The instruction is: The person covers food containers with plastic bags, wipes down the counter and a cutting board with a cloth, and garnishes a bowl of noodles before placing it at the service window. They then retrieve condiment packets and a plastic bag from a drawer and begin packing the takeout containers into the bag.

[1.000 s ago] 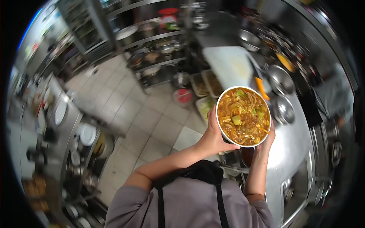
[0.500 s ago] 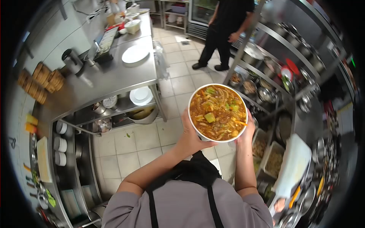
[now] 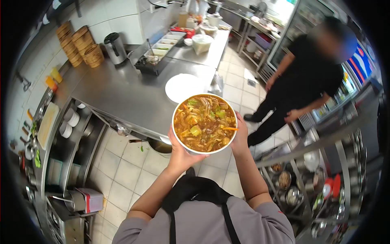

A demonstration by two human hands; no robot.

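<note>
A large white bowl [image 3: 204, 123], full of brown soup with noodles, cabbage and carrot strips, is held level in front of my body. Around its left side and underside, my left hand [image 3: 181, 153] is closed. My right hand [image 3: 240, 132] grips the right side, its fingers partly hidden by the bowl. Just beyond the bowl, a white round plate [image 3: 185, 87] lies on the steel counter [image 3: 122, 91] near its right end.
A person in black [image 3: 298, 73] stands at the right, ahead. Steamer baskets [image 3: 83, 42], a kettle [image 3: 116, 49] and a topping tray [image 3: 162, 46] stand along the counter's back. A loaded rack [image 3: 292, 173] is at the right. A pot [image 3: 160, 147] sits low beneath the counter.
My view has turned and moved closer to the counter, so the bowl now appears nearer the plate. The person in black appears larger and farther right. Both hands still hold the bowl.
</note>
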